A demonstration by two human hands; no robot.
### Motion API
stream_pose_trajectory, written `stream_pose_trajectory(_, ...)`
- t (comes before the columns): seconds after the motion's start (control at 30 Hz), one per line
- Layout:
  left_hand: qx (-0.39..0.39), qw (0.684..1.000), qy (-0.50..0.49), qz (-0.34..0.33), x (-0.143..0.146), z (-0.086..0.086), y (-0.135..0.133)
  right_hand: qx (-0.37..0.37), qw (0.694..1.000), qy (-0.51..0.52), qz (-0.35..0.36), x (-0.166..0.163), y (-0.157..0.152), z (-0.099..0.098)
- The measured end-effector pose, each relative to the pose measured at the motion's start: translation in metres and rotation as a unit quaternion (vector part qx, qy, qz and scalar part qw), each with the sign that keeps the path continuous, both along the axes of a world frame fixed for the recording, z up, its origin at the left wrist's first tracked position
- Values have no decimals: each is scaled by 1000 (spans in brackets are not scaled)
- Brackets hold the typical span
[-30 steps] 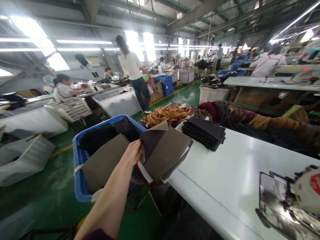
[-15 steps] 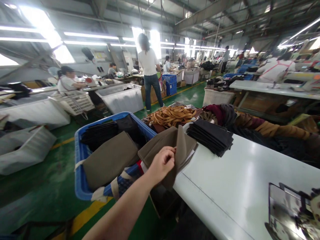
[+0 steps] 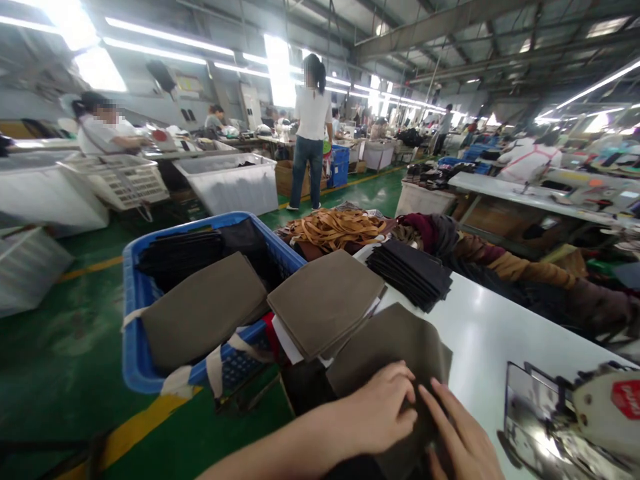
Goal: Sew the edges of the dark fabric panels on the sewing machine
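A single olive-brown fabric panel (image 3: 395, 340) lies over the table's near edge, in front of me. My left hand (image 3: 380, 407) has its fingers curled and pinched on this panel. On the panel's right part rests my right hand (image 3: 463, 433), its fingers stretched out and apart. Just beyond is a stack of matching panels (image 3: 325, 300) at the table corner, with white sheets showing under it. To the left, more olive-brown panels (image 3: 205, 313) lie across a blue basket (image 3: 133, 347), beside black folded pieces (image 3: 180, 257).
A sewing machine (image 3: 565, 420) stands on the white table (image 3: 490, 320) at the right. Black fabric pieces (image 3: 410, 273) are stacked behind the panels, near tan straps (image 3: 340, 227) and heaped cloth (image 3: 525, 260). A co-worker (image 3: 310, 127) stands in the aisle; white bins (image 3: 230, 183) are farther left.
My left hand has brought one panel off the stack, toward me and to the right. My right hand has come into view onto that panel. The view has shifted somewhat right.
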State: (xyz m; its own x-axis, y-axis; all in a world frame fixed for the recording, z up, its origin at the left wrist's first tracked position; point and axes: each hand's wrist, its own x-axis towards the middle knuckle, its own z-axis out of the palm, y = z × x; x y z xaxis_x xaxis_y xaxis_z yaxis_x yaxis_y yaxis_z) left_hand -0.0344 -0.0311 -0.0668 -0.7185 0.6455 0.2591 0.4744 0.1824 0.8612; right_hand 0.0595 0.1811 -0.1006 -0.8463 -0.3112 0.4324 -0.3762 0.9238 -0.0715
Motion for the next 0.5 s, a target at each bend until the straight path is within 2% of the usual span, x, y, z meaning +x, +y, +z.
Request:
stream_pose_trajectory(0.07,-18,1000,21,1,-7,23,-18,23,999,-25,21,-3,-8,4)
stream_pose_trajectory(0.13,-45,995,72,50,-26,43,-42,29,998,-53,22,-1,-11,6)
stream_pose_trajectory(0.23,-121,972,167,114,-72,58,-77,13,996,-92,4,5,-12,9)
stream_pose_trajectory(0.3,-168,957,200,128,-109,58,-92,-4,994,-109,-4,8,-14,12)
stream_pose_trajectory(0.4,-209,947,226,92,-158,49,-100,-27,992,-125,-12,9,-17,17)
stream_pose_trajectory(0.5,-276,928,241,69,-185,33,-95,-39,990,-135,-19,9,-20,19)
